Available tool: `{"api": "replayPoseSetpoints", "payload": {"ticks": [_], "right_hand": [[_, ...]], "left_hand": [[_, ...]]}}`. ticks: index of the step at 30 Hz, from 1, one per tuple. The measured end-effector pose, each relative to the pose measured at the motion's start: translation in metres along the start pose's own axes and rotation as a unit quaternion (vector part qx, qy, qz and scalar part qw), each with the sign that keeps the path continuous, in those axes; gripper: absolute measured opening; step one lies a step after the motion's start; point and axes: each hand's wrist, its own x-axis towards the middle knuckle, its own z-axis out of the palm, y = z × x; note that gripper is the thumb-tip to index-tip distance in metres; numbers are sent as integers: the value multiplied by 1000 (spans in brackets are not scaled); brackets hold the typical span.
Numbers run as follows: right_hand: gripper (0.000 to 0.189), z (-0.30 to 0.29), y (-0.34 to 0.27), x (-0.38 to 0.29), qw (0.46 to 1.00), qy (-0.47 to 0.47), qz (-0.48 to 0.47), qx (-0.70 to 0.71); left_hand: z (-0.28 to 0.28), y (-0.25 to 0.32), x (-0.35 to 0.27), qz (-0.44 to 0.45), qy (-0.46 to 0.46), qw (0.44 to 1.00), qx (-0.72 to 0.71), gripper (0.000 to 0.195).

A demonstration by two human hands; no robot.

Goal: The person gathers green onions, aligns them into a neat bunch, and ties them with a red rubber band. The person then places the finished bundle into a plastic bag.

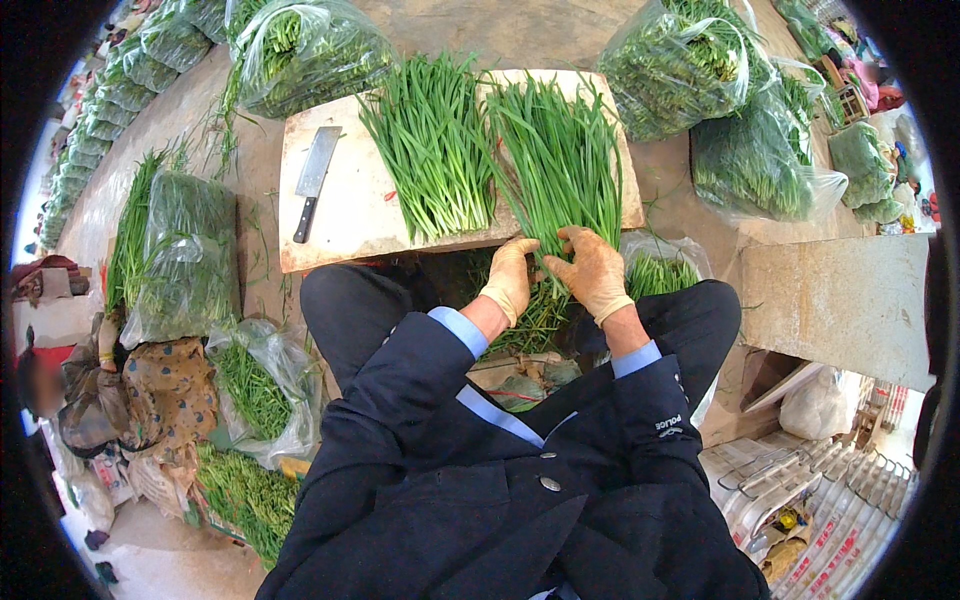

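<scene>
Two bundles of long green garlic chives lie side by side on a pale board. My left hand [511,276], in a tan glove, is at the lower left edge of the right bundle of chives [559,157], its fingers partly curled. My right hand [592,271], gloved too, rests at the lower end of that bundle with thumb and fingers spread around the stalks. The left bundle of chives [442,157] lies untouched, pale stems towards me. A cleaver [316,176] with a black handle lies flat at the left of the board [360,187]. Whether my left fingers press the stalks is unclear.
Plastic bags of greens stand beyond the board at left [315,60] and right [682,67]. Another bag [191,247] stands left of my knee. Loose stalks [536,322] lie between my legs. A person [45,382] is at the far left; a metal-coloured panel [840,300] is at right.
</scene>
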Motion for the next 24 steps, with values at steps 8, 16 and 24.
{"api": "replayPoseSetpoints", "payload": {"ticks": [8,16,24], "right_hand": [[43,7,19,4,1000,1,0,26],[45,5,15,3,1000,6,-13,3],[38,16,13,9,998,42,-29,-29]], "left_hand": [[7,2,-8,-3,12,1000,-15,24],[0,-3,4,-17,2,1000,-10,28],[9,7,-9,55,0,988,147,47]]}}
